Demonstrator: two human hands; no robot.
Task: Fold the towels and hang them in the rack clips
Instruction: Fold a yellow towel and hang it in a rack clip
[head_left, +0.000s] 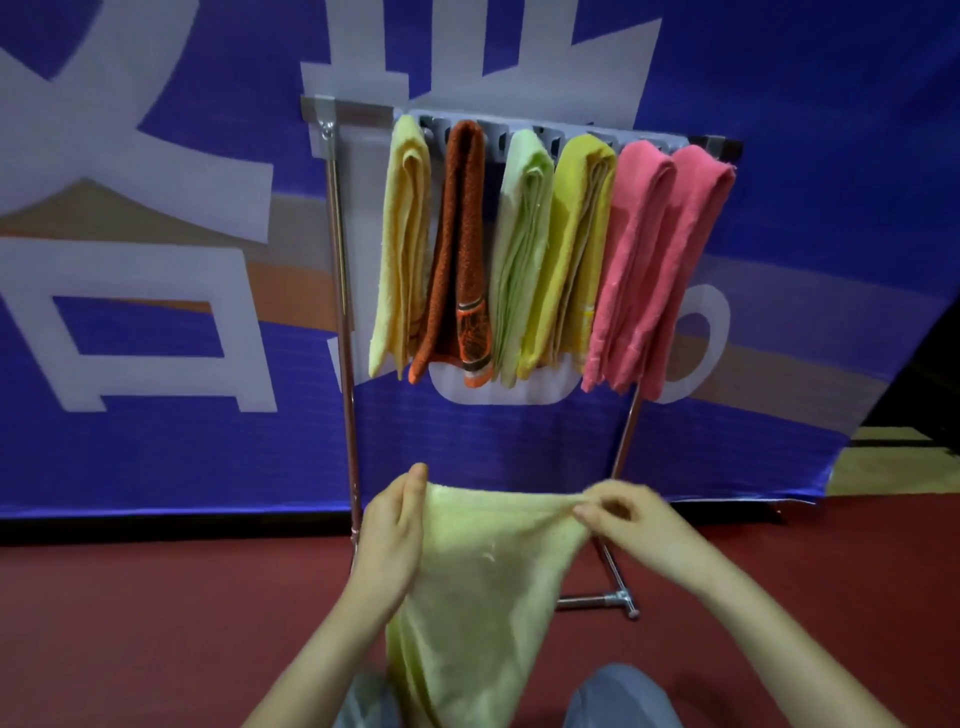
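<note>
Two corners of the light-green towel (483, 582) sit in my grasp: left hand (389, 540) grips one, right hand (634, 525) pinches the other, below the rack (340, 270).

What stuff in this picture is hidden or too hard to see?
- Head view: how the rack clips grip; the hung towels cover them.
- Head view: the bottom of the pale green towel; the lower edge cuts it off.
- Head view: the foot of the rack on the left; the left hand hides it.
- Head view: the right hand is blurred where it pinches the towel.
- Head view: the banner lettering; the edges cut it off.
</note>
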